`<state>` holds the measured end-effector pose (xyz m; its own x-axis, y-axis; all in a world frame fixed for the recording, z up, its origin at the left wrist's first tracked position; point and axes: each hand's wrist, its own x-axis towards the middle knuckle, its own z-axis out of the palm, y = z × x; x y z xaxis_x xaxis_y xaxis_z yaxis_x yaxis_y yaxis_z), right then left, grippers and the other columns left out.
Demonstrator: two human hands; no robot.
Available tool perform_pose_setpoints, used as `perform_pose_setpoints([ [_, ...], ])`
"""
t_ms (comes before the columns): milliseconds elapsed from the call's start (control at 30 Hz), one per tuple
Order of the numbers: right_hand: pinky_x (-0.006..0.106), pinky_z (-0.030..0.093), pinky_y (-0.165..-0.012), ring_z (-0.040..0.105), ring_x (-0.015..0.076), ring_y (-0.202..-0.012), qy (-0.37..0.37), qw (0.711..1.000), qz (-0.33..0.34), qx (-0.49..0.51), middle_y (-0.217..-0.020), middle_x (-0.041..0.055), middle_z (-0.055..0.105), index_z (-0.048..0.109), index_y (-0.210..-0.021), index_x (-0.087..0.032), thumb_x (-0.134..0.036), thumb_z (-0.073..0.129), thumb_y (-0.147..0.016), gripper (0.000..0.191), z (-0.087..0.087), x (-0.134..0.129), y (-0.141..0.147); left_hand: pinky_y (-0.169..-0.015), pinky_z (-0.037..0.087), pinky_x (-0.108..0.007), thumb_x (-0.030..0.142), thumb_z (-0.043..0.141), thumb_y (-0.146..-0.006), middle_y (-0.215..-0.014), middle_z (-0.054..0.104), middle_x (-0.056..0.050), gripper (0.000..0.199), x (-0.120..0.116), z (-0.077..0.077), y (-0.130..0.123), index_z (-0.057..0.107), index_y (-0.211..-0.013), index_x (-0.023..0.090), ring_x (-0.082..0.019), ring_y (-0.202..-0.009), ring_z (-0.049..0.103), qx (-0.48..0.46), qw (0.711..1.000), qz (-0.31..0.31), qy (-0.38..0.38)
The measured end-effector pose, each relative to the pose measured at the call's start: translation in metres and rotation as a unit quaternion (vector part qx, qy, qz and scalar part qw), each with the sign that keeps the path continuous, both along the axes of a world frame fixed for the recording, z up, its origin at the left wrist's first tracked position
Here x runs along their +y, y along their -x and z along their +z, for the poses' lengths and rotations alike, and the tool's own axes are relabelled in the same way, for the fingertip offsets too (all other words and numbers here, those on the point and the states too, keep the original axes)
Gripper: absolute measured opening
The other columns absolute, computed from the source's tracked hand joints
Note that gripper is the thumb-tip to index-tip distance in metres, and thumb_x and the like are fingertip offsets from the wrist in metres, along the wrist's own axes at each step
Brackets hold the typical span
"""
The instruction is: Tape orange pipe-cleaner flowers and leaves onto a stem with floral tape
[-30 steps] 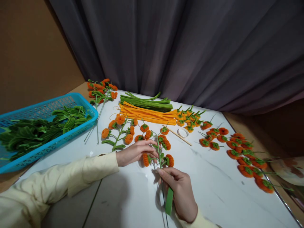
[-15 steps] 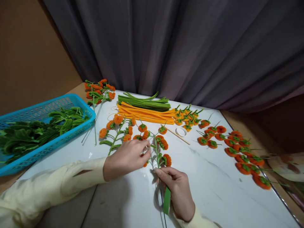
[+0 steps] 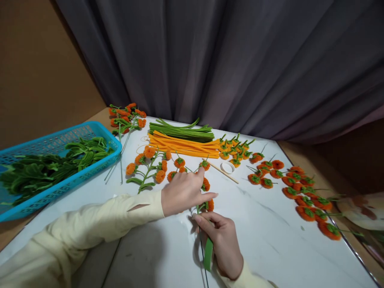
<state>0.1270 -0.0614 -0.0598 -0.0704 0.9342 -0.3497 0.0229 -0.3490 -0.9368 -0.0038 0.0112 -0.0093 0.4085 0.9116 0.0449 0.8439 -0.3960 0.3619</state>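
My right hand [image 3: 220, 240] pinches the stem of an orange pipe-cleaner flower branch [image 3: 205, 184]. A strip of green tape [image 3: 208, 254] hangs below that grip, beside a thin dark wire stem [image 3: 202, 250]. Above the branch, my left hand [image 3: 186, 192] is stretched out with thumb and index finger apart, hiding much of the flowers and leaves. Its index fingertip is at or close to a single orange flower [image 3: 205, 165] with a green base. Left of this hand lies another orange flower branch [image 3: 147, 173] with green leaves.
A blue basket [image 3: 112, 154] holds green leaves at left. Green strips [image 3: 180, 131] and orange strips [image 3: 183, 145] lie at the back, near small yellow flowers [image 3: 235, 150]. A wooden stick [image 3: 223, 173] and white ring [image 3: 227, 167] lie centrally; several orange flowers [image 3: 306, 213] sit right.
My left hand has moved right and away from me, over the branch, and its fingers have spread. My right hand keeps its pinch on the stem, nearly in place.
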Motion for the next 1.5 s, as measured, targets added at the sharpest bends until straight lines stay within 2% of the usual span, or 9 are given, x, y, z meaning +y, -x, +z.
perform_pose_setpoints([
  [100, 0.023, 0.021, -0.044, 0.028, 0.0075, -0.041, 0.011, 1.000, 0.003, 0.004, -0.041, -0.0040, 0.040, 0.061, -0.050, -0.013, -0.041, 0.070, -0.068, 0.034, -0.001, -0.001, -0.001, -0.057, 0.039, -0.034, 0.064, 0.041, -0.078, -0.062, 0.061, -0.015, 0.062, 0.003, 0.002, -0.003, 0.055, -0.099, 0.007, -0.036, -0.066, 0.062, 0.013, 1.000, 0.008, -0.008],
  [233, 0.023, 0.021, -0.044, 0.029, 0.0077, -0.042, 0.005, 1.000, 0.008, -0.001, -0.041, -0.0037, 0.040, 0.061, -0.051, -0.013, -0.041, 0.070, -0.069, 0.035, -0.002, -0.001, -0.001, -0.057, 0.038, -0.033, 0.049, 0.043, -0.081, -0.066, 0.062, -0.015, 0.040, 0.009, 0.004, -0.005, 0.059, -0.076, 0.013, -0.032, -0.068, 0.062, 0.027, 1.000, 0.007, 0.014],
  [400, 0.023, 0.020, -0.043, 0.028, 0.0071, -0.042, 0.006, 1.000, 0.010, 0.005, -0.041, -0.0039, 0.040, 0.060, -0.051, -0.013, -0.041, 0.070, -0.069, 0.035, -0.004, 0.000, -0.001, -0.050, 0.037, -0.026, 0.033, 0.052, -0.071, -0.056, 0.060, -0.003, 0.015, 0.014, 0.008, 0.003, 0.053, -0.074, 0.018, -0.021, -0.056, 0.059, -0.107, 0.990, 0.016, 0.094],
  [467, 0.023, 0.020, -0.043, 0.029, 0.0071, -0.042, 0.002, 1.000, 0.006, 0.015, -0.042, -0.0037, 0.042, 0.060, -0.051, -0.013, -0.041, 0.071, -0.069, 0.035, -0.004, 0.000, -0.002, -0.045, 0.037, -0.022, 0.028, 0.050, -0.072, -0.054, 0.059, 0.001, 0.014, 0.013, 0.011, 0.009, 0.050, -0.082, 0.018, -0.015, -0.047, 0.056, -0.207, 0.957, 0.007, 0.203],
  [567, 0.022, 0.021, -0.043, 0.031, 0.0073, -0.042, -0.002, 0.999, 0.001, 0.032, -0.042, -0.0035, 0.043, 0.062, -0.052, -0.013, -0.040, 0.072, -0.068, 0.033, -0.005, 0.000, -0.002, -0.037, 0.037, -0.018, 0.024, 0.045, -0.076, -0.059, 0.062, 0.002, 0.017, 0.009, 0.016, 0.022, 0.045, -0.092, 0.018, -0.010, -0.039, 0.054, -0.338, 0.871, -0.001, 0.357],
  [667, 0.022, 0.023, -0.044, 0.034, 0.0078, -0.043, -0.005, 0.999, -0.003, 0.044, -0.044, -0.0023, 0.047, 0.063, -0.054, -0.013, -0.039, 0.072, -0.068, 0.031, -0.005, 0.000, -0.002, -0.035, 0.039, -0.017, 0.025, 0.046, -0.079, -0.062, 0.064, -0.001, 0.019, 0.006, 0.019, 0.034, 0.045, -0.096, 0.016, -0.011, -0.042, 0.057, -0.388, 0.832, 0.003, 0.397],
  [1000, 0.022, 0.023, -0.044, 0.033, 0.0076, -0.043, -0.007, 0.999, -0.002, 0.038, -0.045, -0.0024, 0.046, 0.063, -0.054, -0.012, -0.038, 0.072, -0.069, 0.031, -0.007, -0.001, -0.003, -0.037, 0.039, -0.017, 0.031, 0.046, -0.083, -0.059, 0.060, 0.002, 0.028, 0.004, 0.022, 0.046, 0.051, -0.106, 0.016, -0.013, -0.045, 0.058, -0.297, 0.872, -0.004, 0.389],
  [1233, 0.022, 0.023, -0.044, 0.032, 0.0079, -0.043, -0.014, 1.000, -0.002, 0.025, -0.043, -0.0029, 0.045, 0.061, -0.053, -0.013, -0.039, 0.071, -0.069, 0.033, -0.007, -0.001, -0.003, -0.046, 0.035, -0.019, 0.034, 0.045, -0.083, -0.056, 0.053, 0.004, 0.027, -0.001, 0.023, 0.048, 0.057, -0.103, 0.019, -0.010, -0.049, 0.048, -0.182, 0.950, -0.032, 0.250],
  [1500, 0.022, 0.025, -0.046, 0.034, 0.0086, -0.045, -0.020, 1.000, 0.002, 0.017, -0.046, -0.0015, 0.049, 0.063, -0.054, -0.013, -0.039, 0.070, -0.070, 0.031, -0.006, 0.000, -0.003, -0.054, 0.034, -0.020, 0.033, 0.047, -0.084, -0.066, 0.050, 0.003, 0.027, 0.006, 0.022, 0.051, 0.055, -0.108, 0.022, -0.010, -0.058, 0.044, -0.225, 0.934, -0.052, 0.272],
])
